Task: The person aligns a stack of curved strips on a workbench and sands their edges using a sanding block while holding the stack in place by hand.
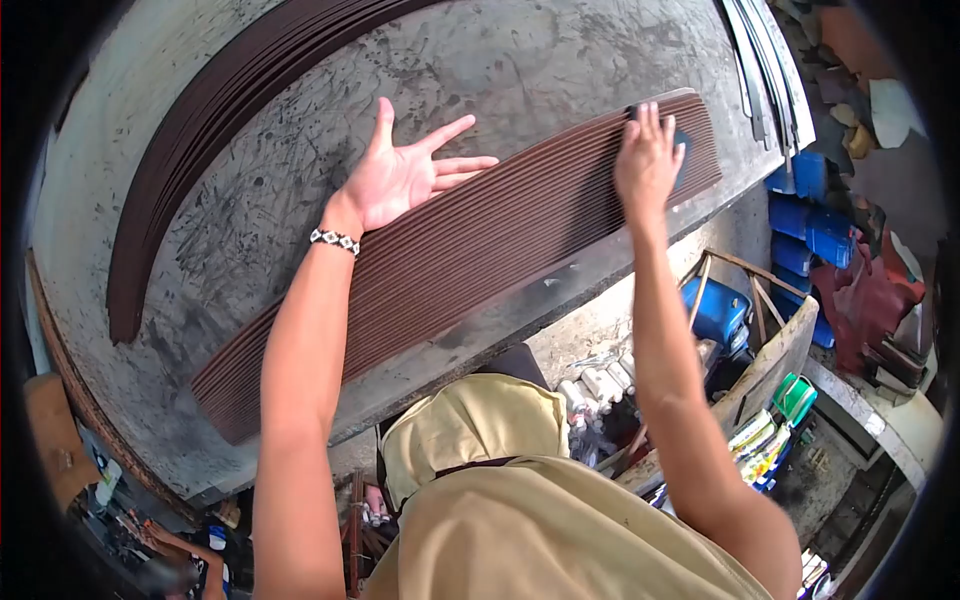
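A row of long brown strips (pixel 470 245), laid tightly side by side, runs diagonally across the grey, stained table. Over its upper edge is my left hand (pixel 405 178), palm up with the fingers spread, nothing in it. A beaded bracelet (pixel 335 240) circles that wrist. My right hand (pixel 648 165) rests near the right end of the row, on a dark flat pad (pixel 683 158) that shows past the thumb and fingertips. The palm and fingers hide most of the pad, so its exact kind cannot be made out.
A curved bundle of dark brown strips (pixel 190 165) lies along the table's far left. Black strips (pixel 748 75) hang over its right end. Blue containers (pixel 718 312), white bottles (pixel 602 385) and a wooden frame (pixel 765 360) stand below the near edge. Another person's arm (pixel 175 540) shows at lower left.
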`<action>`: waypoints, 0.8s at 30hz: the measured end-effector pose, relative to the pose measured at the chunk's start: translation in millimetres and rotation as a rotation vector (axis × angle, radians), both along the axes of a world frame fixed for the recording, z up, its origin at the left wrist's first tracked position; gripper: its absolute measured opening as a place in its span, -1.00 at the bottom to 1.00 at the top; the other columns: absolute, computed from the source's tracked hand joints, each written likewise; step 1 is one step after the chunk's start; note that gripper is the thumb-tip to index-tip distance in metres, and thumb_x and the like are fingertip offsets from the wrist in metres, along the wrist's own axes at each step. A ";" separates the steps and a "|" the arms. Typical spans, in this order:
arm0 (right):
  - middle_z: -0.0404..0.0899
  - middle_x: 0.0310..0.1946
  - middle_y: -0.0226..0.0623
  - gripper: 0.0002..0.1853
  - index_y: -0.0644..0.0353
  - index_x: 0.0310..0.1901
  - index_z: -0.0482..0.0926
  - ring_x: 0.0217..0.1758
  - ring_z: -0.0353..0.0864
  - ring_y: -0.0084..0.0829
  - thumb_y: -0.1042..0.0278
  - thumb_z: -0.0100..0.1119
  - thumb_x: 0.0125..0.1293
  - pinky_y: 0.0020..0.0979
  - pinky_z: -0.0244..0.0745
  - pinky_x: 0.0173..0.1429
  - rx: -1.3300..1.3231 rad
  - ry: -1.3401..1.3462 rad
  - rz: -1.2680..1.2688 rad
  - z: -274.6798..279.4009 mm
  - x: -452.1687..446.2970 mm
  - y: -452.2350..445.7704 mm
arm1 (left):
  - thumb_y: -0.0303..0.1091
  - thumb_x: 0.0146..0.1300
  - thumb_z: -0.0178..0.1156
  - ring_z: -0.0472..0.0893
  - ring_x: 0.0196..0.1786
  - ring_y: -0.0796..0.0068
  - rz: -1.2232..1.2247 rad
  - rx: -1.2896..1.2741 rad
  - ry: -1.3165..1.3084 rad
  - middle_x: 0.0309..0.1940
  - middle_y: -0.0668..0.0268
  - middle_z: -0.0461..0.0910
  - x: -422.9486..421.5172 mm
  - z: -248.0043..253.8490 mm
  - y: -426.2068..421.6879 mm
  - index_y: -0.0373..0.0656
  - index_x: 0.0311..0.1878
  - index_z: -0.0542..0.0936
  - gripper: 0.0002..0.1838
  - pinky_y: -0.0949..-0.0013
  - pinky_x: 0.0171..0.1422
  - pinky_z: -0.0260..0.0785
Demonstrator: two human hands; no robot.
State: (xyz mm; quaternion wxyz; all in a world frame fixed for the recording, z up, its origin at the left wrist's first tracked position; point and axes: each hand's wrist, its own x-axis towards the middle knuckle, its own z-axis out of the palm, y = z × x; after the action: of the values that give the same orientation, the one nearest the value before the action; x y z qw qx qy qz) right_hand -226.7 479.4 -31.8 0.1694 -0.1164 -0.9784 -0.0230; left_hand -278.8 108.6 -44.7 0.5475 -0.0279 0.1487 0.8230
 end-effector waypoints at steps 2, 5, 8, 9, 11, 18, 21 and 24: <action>0.47 0.67 -0.05 -0.50 0.16 0.56 0.57 0.84 0.22 0.13 0.14 0.08 0.75 0.36 0.04 0.82 0.011 -0.063 0.211 -2.7 33.9 -92.2 | 0.90 0.34 -0.46 0.41 0.72 -0.21 0.011 0.047 -0.109 0.81 -0.37 0.02 3.3 10.4 -6.1 0.06 0.93 -0.11 0.34 -0.04 0.61 0.59; 0.48 0.68 -0.20 -0.39 0.10 0.58 0.56 0.84 0.23 0.02 0.10 0.31 0.58 0.37 0.05 0.82 -0.373 -0.182 0.579 14.2 99.4 -214.0 | 0.89 0.34 -0.46 0.39 0.74 -0.22 -0.007 0.155 -0.105 0.82 -0.38 -0.03 -0.9 -7.0 -10.4 0.06 0.92 -0.10 0.34 -0.04 0.56 0.64; 0.59 0.57 -0.26 -0.51 0.01 0.47 0.67 0.72 0.41 -0.05 0.11 0.29 0.60 0.32 0.18 0.76 -0.190 -0.133 0.572 26.7 63.8 -154.9 | 0.90 0.34 -0.50 0.27 0.79 -0.26 0.008 0.127 -0.093 0.82 -0.41 -0.05 3.4 1.5 -2.8 0.06 0.93 -0.09 0.35 -0.14 0.65 0.52; 0.67 0.49 -0.27 -0.56 0.06 0.45 0.67 0.68 0.46 -0.06 0.17 0.21 0.65 0.30 0.23 0.73 -0.057 -0.105 0.463 29.7 44.8 -121.8 | 0.90 0.33 -0.51 0.26 0.80 -0.27 0.047 0.006 -0.115 0.81 -0.41 -0.04 6.1 12.5 -3.4 0.06 0.93 -0.09 0.35 -0.16 0.67 0.49; 0.63 0.56 -0.08 -0.56 0.14 0.50 0.65 0.68 0.50 0.07 0.22 0.00 0.79 0.31 0.29 0.68 0.008 -0.093 0.191 8.3 15.4 -49.7 | 0.90 0.33 -0.54 0.22 0.81 -0.30 0.029 0.077 -0.075 0.80 -0.44 0.00 7.6 3.7 -5.2 0.06 0.93 -0.09 0.35 -0.23 0.74 0.37; 0.46 0.66 -0.28 -0.41 0.10 0.56 0.56 0.80 0.28 0.02 0.09 0.27 0.60 0.32 0.08 0.81 -0.326 -0.170 0.591 20.6 101.9 -223.2 | 0.91 0.32 -0.52 0.31 0.76 -0.33 -0.040 0.392 -0.020 0.82 -0.42 -0.07 -1.1 -25.0 -11.3 0.10 0.93 -0.12 0.35 -0.17 0.64 0.51; 0.54 0.62 -0.18 -0.53 0.08 0.53 0.63 0.74 0.38 0.08 0.13 0.11 0.73 0.33 0.14 0.77 0.015 -0.112 0.380 10.9 56.2 -133.9 | 0.91 0.32 -0.55 0.30 0.77 -0.34 0.013 0.164 -0.099 0.81 -0.40 -0.03 2.4 -6.1 -8.8 0.10 0.93 -0.11 0.34 -0.17 0.66 0.50; 0.54 0.62 -0.05 -0.52 0.22 0.54 0.57 0.73 0.40 0.13 0.19 0.02 0.78 0.34 0.16 0.75 -0.038 -0.029 0.054 2.8 34.7 -117.2 | 0.92 0.29 -0.61 0.24 0.81 -0.28 0.023 0.024 0.025 0.79 -0.38 0.09 7.4 2.0 -6.5 0.07 0.93 -0.10 0.38 -0.17 0.73 0.40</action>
State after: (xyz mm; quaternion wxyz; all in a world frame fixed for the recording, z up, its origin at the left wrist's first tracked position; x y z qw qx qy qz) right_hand -192.1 362.3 -29.0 0.1537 -0.0929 -0.9837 -0.0014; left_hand -271.4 102.1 -42.8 0.5365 -0.0130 0.1454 0.8312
